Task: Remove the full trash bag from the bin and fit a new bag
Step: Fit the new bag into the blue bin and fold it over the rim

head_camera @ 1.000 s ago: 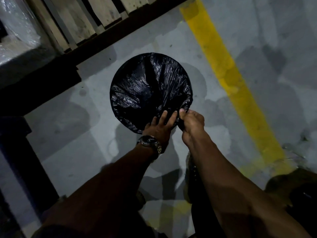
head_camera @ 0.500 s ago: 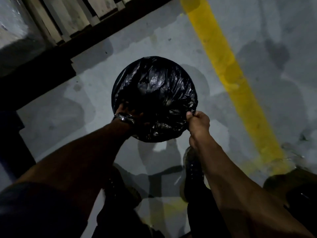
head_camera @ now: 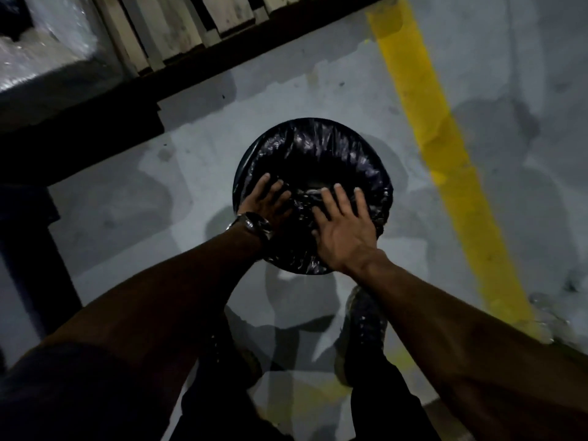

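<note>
Dark trousers and shoes stand on the grey floor (head_camera: pixel 191 173) nearest the camera. Beyond them, the left hand (head_camera: pixel 265 203), a watch (head_camera: pixel 253 226) at its wrist, and the right hand (head_camera: pixel 345 226) press flat, fingers spread, gripping nothing, on the black trash bag (head_camera: pixel 318 144) stretched over the round bin's rim. Farther off run a yellow line (head_camera: pixel 429 122) and wooden slats (head_camera: pixel 178 23).

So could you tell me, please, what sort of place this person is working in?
Most likely a warehouse or loading area: a painted concrete floor with a yellow floor line, and wooden pallets beside plastic-wrapped goods.
</note>
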{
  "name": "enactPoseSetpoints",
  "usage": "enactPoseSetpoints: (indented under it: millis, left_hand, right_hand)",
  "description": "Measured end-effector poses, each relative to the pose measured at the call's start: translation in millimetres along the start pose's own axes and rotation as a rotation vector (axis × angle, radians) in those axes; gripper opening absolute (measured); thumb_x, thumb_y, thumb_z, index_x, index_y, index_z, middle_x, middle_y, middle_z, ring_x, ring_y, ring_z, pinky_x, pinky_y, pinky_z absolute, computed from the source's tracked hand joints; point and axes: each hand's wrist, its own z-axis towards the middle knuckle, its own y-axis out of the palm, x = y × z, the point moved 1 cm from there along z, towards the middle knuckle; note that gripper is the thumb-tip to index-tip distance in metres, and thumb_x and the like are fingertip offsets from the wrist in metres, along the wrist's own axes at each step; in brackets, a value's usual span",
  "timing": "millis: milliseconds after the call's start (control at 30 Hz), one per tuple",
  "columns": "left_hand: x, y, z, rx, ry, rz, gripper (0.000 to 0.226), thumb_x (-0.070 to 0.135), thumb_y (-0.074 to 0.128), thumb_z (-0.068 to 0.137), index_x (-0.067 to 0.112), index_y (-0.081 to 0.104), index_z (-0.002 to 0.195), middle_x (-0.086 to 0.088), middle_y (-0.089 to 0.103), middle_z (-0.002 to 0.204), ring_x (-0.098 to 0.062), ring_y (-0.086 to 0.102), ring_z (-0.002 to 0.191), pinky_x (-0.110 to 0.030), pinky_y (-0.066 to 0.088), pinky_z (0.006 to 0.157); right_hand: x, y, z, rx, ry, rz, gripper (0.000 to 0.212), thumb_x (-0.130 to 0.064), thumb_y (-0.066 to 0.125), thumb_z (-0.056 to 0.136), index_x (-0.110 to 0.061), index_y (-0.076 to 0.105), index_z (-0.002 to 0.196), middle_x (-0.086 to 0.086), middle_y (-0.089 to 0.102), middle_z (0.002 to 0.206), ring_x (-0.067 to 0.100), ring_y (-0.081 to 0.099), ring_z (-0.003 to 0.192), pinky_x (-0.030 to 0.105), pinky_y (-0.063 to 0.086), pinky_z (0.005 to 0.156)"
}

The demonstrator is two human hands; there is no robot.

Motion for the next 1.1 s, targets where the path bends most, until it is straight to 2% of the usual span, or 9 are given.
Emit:
enactPoseSetpoints:
  millis: [133, 233, 400, 533, 667, 767, 900, 1000, 1100]
  left_hand:
    - [-3, -3, 2, 0.271, 0.011, -0.233, 0.048, 0.037, 0.021, 0.101, 0.025, 0.026, 0.148, -0.009, 0.017, 0.159, -0.031, 0.013, 0.147, -0.054, -0.002, 0.116]
    - [-3, 3, -17, 0.594, -0.047, -0.328, 0.048, 0.04, 0.033, 0.085, 0.025, 0.069, 0.114, -0.006, 0.065, 0.125, -0.027, 0.061, 0.116, -0.051, 0.044, 0.102]
    - [-5, 22, -55, 0.844, -0.364, -0.689, 0.042, 0.038, 0.042, 0.087, 0.009, 0.052, 0.115, -0.015, 0.056, 0.125, -0.034, 0.056, 0.112, -0.044, 0.038, 0.094]
    - [0, 40, -75, 0.373, -0.794, -1.185, 0.041, 0.043, 0.044, 0.087, 0.01, 0.036, 0.109, -0.013, 0.051, 0.108, -0.034, 0.057, 0.092, -0.042, 0.043, 0.076]
    - [11, 49, -62, -0.01, -0.705, -1.908, 0.076, 0.057, 0.051, 0.064, 0.003, 0.051, 0.117, -0.014, 0.069, 0.101, -0.035, 0.068, 0.085, -0.038, 0.052, 0.073]
    - [4, 41, -57, 0.104, -0.797, -2.038, 0.07, 0.056, 0.049, 0.057, 0.008, 0.061, 0.106, -0.018, 0.069, 0.104, -0.034, 0.067, 0.087, -0.037, 0.054, 0.077]
    - [-19, 29, -53, 0.35, -0.953, -2.085, 0.071, 0.038, 0.055, 0.084, 0.016, 0.024, 0.144, -0.015, 0.058, 0.124, -0.033, 0.058, 0.108, -0.034, 0.046, 0.089]
    - [-27, 21, -55, 0.51, -0.823, -2.024, 0.077, 0.027, 0.054, 0.086, 0.021, 0.01, 0.15, 0.004, 0.049, 0.114, -0.022, 0.053, 0.099, -0.029, 0.04, 0.085]
    - [-27, 25, -60, 0.587, -0.897, -1.983, 0.081, 0.022, 0.057, 0.083, 0.014, 0.011, 0.15, -0.01, 0.043, 0.141, -0.031, 0.048, 0.123, -0.035, 0.04, 0.102]
  right_hand:
    - [11, -2, 13, -0.016, 0.106, -0.047, 0.057, -0.045, 0.021, 0.097, -0.019, 0.034, 0.146, 0.011, 0.014, 0.161, 0.03, 0.003, 0.149, 0.053, -0.013, 0.115]
    - [9, -15, -1, 0.284, 0.067, 0.105, 0.047, -0.037, 0.034, 0.091, -0.018, 0.059, 0.126, 0.01, 0.047, 0.145, 0.03, 0.035, 0.139, 0.047, 0.009, 0.115]
    - [24, -27, -39, 0.616, 0.577, 0.678, 0.047, -0.015, 0.055, 0.085, -0.012, 0.051, 0.132, 0.014, 0.05, 0.133, 0.032, 0.046, 0.122, 0.044, 0.035, 0.102]
    - [46, -3, -19, 0.238, 1.043, 1.367, 0.055, -0.023, 0.053, 0.093, -0.007, 0.036, 0.143, 0.02, 0.041, 0.146, 0.039, 0.043, 0.13, 0.048, 0.041, 0.106]
    - [34, 9, -11, 0.167, 1.07, 1.475, 0.028, -0.021, 0.052, 0.091, -0.006, 0.06, 0.113, 0.021, 0.064, 0.112, 0.038, 0.063, 0.095, 0.055, 0.055, 0.086]
    - [16, 16, -23, 0.199, 1.154, 1.617, 0.032, -0.014, 0.052, 0.087, -0.005, 0.058, 0.117, 0.02, 0.063, 0.113, 0.037, 0.063, 0.094, 0.054, 0.057, 0.081]
    - [-31, 24, -38, 0.097, 1.246, 2.15, 0.028, -0.014, 0.046, 0.094, -0.008, 0.059, 0.119, 0.014, 0.065, 0.111, 0.033, 0.063, 0.096, 0.043, 0.056, 0.069]
    - [-76, 20, -41, -0.215, 1.211, 2.348, 0.024, -0.024, 0.042, 0.098, -0.011, 0.062, 0.097, 0.008, 0.066, 0.087, 0.022, 0.056, 0.075, 0.045, 0.044, 0.099]
    - [-106, 16, -49, -0.6, 1.052, 2.321, 0.025, -0.028, 0.048, 0.095, -0.009, 0.057, 0.082, 0.011, 0.06, 0.083, 0.025, 0.058, 0.083, 0.041, 0.044, 0.096]
